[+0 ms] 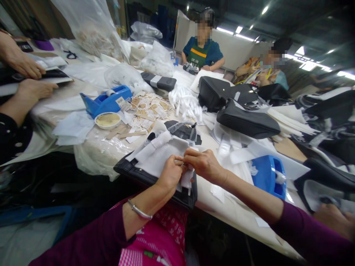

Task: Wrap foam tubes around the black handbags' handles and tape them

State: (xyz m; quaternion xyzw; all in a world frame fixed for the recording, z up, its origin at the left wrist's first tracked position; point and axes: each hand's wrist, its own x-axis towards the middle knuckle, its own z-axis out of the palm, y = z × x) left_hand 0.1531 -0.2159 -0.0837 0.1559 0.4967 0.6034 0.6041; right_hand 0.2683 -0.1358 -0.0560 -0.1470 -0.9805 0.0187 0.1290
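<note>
A black bag (pixel 138 175) lies at the table's front edge before me, covered in part by a white wrapping sheet (pixel 155 157). At the bag's right side, a narrow strip of white wrapping (pixel 186 179) hangs round what looks like a strap. My left hand (pixel 171 173) pinches this strip with its fingers closed. Right against it, my right hand (pixel 203 164) is closed too, its fingertips gripping the same wrapping. The exact spot between the fingertips is hidden. Behind the hands, the bag's black handle part (pixel 181 129) shows with clear plastic on it.
Blue tape dispensers (pixel 109 99) (pixel 267 175) stand left and right. Paper tags (pixel 149 107), a round tub (pixel 108 120) and white foam tubes (pixel 184 98) lie beyond the bag. More black bags (pixel 246 120) are piled right. Co-workers' hands (pixel 23 61) work at left; others sit opposite.
</note>
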